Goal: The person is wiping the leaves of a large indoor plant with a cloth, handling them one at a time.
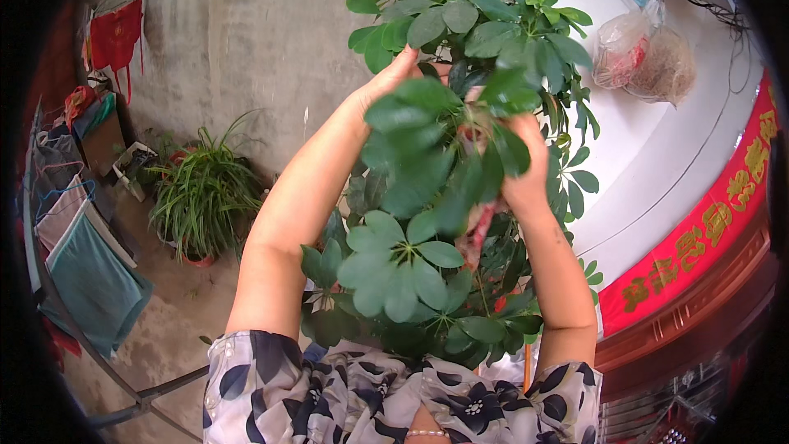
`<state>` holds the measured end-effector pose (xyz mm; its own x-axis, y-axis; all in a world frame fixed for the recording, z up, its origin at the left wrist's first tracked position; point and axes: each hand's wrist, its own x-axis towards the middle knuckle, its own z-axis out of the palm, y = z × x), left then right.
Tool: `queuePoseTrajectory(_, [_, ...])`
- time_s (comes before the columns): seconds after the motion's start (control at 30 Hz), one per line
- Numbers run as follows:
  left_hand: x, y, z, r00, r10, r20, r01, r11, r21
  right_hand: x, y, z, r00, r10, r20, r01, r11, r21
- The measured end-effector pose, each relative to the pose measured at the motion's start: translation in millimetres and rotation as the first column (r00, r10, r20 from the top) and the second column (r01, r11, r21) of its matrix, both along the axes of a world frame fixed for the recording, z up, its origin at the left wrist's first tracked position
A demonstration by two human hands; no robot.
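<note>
Several cloths hang at the far left, among them a teal cloth (pixel 97 279), probably spread that way so air can reach it; above, a red fabric item (pixel 115 29) hangs against the wall (pixel 230 41), off the floor (pixel 185 304). Next comes a potted plant with narrow, arching leaves (pixel 204 189), standing near that wall, perhaps to leave walking room.

The left grip (pixel 388 82) reaches into a tall, broad-leaved plant (pixel 407 181), which rises directly before the person's body in mid-view; both arms are lifted, presumably because the foliage sits that high. Leaves hide its fingers, so I cannot tell whether they are apart or together.

At the plant's right side, the right grip (pixel 532 168) is also part-covered; pinkish-red material (pixel 479 226) shows between leaves near it, but whether it is clamped on that cannot be told.

Farther right, clear plastic bags (pixel 645 57) hang high, likely keeping their contents off the ground, above a red banner (pixel 699 242).
</note>
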<state>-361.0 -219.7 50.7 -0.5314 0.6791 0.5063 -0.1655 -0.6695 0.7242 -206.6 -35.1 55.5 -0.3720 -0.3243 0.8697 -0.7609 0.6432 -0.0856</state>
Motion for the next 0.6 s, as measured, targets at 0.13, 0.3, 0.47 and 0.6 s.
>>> queuePoseTrajectory(0.13, [-74.9, -26.5, -26.1, 0.915, 0.158, -0.372, -0.175, 0.985, -0.012, -39.8, -44.2, -0.9, 0.99, -0.016, -0.138, 0.024, 0.998, 0.062])
queuePoseTrajectory(0.3, [-8.9, 19.7, -7.8, 0.993, -0.016, -0.119, 0.063, 0.914, 0.402, -70.2, -62.9, 5.4, 0.978, -0.103, -0.183, 0.124, 0.986, 0.11])
queuePoseTrajectory(0.47, [57.0, -4.1, 5.7, 0.963, 0.266, 0.054, -0.27, 0.917, 0.295, -82.2, -72.9, 16.6, 0.954, -0.122, -0.274, 0.164, 0.977, 0.136])
queuePoseTrajectory(0.6, [58.9, -16.0, -6.0, 0.963, 0.257, 0.082, -0.263, 0.962, 0.069, -119.7, -57.7, -2.7, 0.967, 0.186, 0.173, -0.144, 0.963, -0.23])
